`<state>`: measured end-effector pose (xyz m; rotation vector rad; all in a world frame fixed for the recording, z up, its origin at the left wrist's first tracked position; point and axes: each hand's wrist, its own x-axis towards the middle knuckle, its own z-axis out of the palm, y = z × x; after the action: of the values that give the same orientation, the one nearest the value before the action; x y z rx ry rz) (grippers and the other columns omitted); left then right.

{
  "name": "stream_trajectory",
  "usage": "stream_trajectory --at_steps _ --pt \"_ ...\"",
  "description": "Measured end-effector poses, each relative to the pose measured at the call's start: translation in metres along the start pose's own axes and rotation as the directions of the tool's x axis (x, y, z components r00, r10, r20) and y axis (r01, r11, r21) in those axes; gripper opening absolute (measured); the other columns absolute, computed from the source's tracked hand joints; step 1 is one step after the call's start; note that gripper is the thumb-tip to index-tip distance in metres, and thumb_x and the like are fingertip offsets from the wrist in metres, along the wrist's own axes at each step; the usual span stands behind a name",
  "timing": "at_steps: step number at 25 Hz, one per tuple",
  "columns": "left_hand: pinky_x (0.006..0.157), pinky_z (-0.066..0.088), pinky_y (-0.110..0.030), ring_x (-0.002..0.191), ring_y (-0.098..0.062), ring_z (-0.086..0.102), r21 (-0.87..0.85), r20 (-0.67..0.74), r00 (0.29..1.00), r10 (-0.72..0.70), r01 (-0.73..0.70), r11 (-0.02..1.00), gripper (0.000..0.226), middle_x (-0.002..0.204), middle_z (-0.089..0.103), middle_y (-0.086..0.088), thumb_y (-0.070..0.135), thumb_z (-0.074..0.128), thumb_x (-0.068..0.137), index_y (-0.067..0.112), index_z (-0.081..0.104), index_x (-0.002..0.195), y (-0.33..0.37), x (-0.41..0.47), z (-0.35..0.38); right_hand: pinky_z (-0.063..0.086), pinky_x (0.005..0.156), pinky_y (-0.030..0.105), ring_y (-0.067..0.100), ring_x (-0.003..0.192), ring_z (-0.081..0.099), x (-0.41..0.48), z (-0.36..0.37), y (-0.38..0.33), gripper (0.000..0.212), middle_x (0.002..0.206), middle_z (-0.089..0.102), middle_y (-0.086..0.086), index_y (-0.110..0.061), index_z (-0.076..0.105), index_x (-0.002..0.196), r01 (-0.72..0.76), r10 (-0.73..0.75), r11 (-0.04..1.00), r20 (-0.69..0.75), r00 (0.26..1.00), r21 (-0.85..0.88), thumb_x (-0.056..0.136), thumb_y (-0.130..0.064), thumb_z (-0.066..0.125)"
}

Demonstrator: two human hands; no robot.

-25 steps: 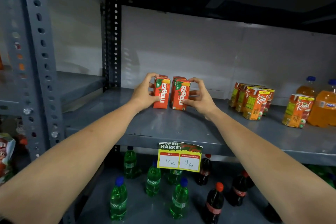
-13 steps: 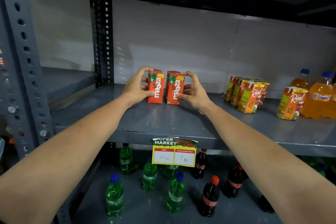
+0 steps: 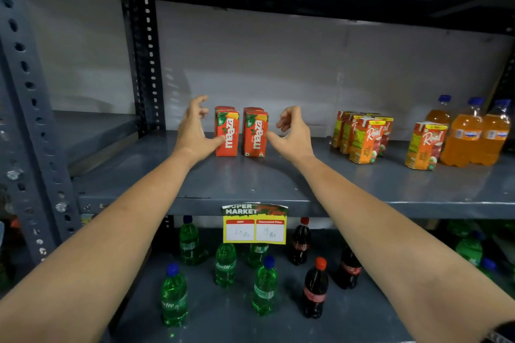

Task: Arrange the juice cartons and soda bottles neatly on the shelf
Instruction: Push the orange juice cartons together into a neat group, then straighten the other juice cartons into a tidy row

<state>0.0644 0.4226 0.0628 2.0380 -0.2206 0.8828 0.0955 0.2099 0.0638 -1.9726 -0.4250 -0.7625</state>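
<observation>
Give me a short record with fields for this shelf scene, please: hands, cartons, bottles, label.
left hand: open, thumb at the left red carton
right hand: open, thumb at the right red carton
red cartons: upright, side by side, a narrow gap between, more behind
orange cartons: grouped on the right; one apart
orange bottles: far right, same shelf
lower shelf: green bottles, dark bottles, scattered
price label: on the shelf edge
</observation>
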Motion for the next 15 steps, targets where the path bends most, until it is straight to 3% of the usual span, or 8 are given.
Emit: stream_trajectory --at_steps 1,3,6,9,12,15 --pt "0.094 0.037 -0.03 0.119 -0.022 0.047 0.022 -0.049 0.998 0.045 -0.044 0.999 0.082 0.128 0.05 -0.013 0.008 0.08 0.069 0.016 0.034 0.135 0.001 -0.003 -0.003 0.043 0.062 0.034 0.016 0.068 0.047 -0.004 -0.003 -0.002 0.028 0.072 0.051 -0.002 -0.018 0.042 0.079 0.006 -0.007 0.999 -0.007 1.0 -0.046 0.069 -0.022 0.068" --pt "0.094 0.038 -0.027 0.114 -0.023 0.051 0.071 -0.118 0.98 0.161 -0.153 0.986 0.068 0.123 0.054 -0.015 0.008 0.078 0.071 0.008 0.041 0.129 0.009 -0.013 0.001 0.034 0.053 0.028 0.016 0.053 0.037 -0.016 -0.018 -0.003 0.03 0.053 0.039 -0.005 -0.021 0.032 0.057 -0.025 0.027 0.99 0.015 1.0 -0.137 0.07 -0.021 0.06" --pt "0.088 0.04 -0.026 0.105 -0.023 0.056 0.155 -0.093 0.942 0.323 -0.307 0.939 0.049 0.114 0.059 -0.013 0.009 0.073 0.074 0.008 0.049 0.116 0.029 -0.031 0.02 0.032 0.049 0.024 0.016 0.047 0.03 -0.031 -0.048 0.006 0.036 0.046 0.029 -0.003 -0.016 0.026 0.048 -0.046 0.056 0.966 0.03 0.998 -0.253 0.069 -0.021 0.055" --pt "0.083 0.044 -0.033 0.096 -0.023 0.059 0.18 -0.039 0.919 0.392 -0.379 0.908 0.043 0.107 0.062 -0.008 0.012 0.073 0.073 0.014 0.051 0.11 0.05 -0.043 0.048 0.036 0.051 0.027 0.019 0.05 0.034 -0.035 -0.084 0.025 0.033 0.047 0.032 0.001 -0.015 0.03 0.046 -0.055 0.063 0.959 0.02 0.998 -0.277 0.069 -0.021 0.053" --pt "0.086 0.046 -0.034 0.095 -0.02 0.06 0.112 -0.011 0.91 0.414 -0.41 0.905 0.044 0.102 0.061 -0.006 0.017 0.075 0.073 0.013 0.051 0.11 0.075 -0.049 0.089 0.031 0.05 0.026 0.017 0.052 0.035 -0.035 -0.143 0.053 0.031 0.05 0.034 -0.003 -0.017 0.032 0.051 -0.011 -0.017 0.943 -0.08 0.997 -0.332 0.07 -0.024 0.055" --pt "0.088 0.043 -0.028 0.099 -0.018 0.057 0.026 -0.024 0.939 0.343 -0.343 0.939 0.051 0.105 0.057 -0.002 0.022 0.076 0.073 0.012 0.049 0.115 0.105 -0.048 0.144 0.04 0.064 0.03 0.017 0.076 0.047 -0.026 -0.215 0.096 0.02 0.079 0.05 0.002 -0.014 0.047 0.075 0.093 -0.197 0.886 -0.186 0.963 -0.455 0.069 -0.026 0.062"
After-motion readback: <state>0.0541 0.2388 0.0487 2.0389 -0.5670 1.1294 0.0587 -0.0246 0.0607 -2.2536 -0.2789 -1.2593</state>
